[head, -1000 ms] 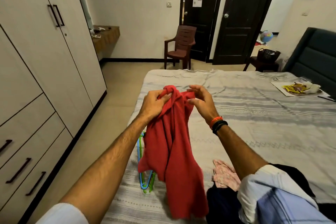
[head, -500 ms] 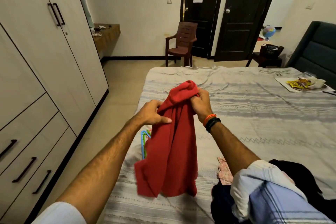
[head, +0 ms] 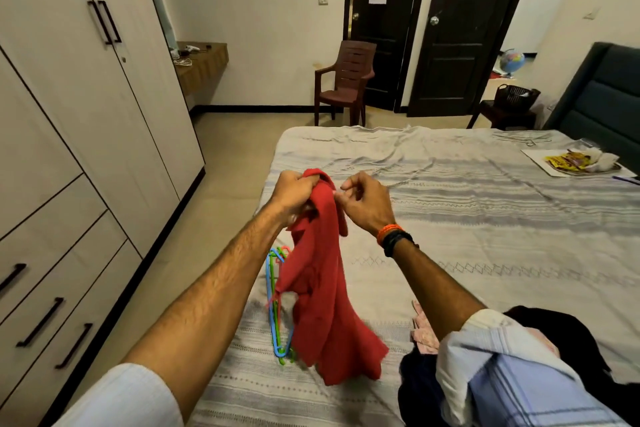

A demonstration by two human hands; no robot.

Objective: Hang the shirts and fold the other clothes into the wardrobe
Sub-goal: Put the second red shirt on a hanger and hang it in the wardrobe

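Both hands are raised at the centre of the frame, above the bed [head: 485,218]. Left hand [head: 294,192]: fingers curled round the bunched top of the red garment [head: 322,288], gripping it. Right hand [head: 367,203]: fingertips pinch the cloth edge just right of that bunch (contact is partly hidden by the fingers). Below the grip, the garment hangs down toward the lower centre, its hem near the striped sheet. Coloured hangers [head: 277,305] lie on the bed just left of it. Closed wardrobe [head: 86,114] fills the left of the frame.
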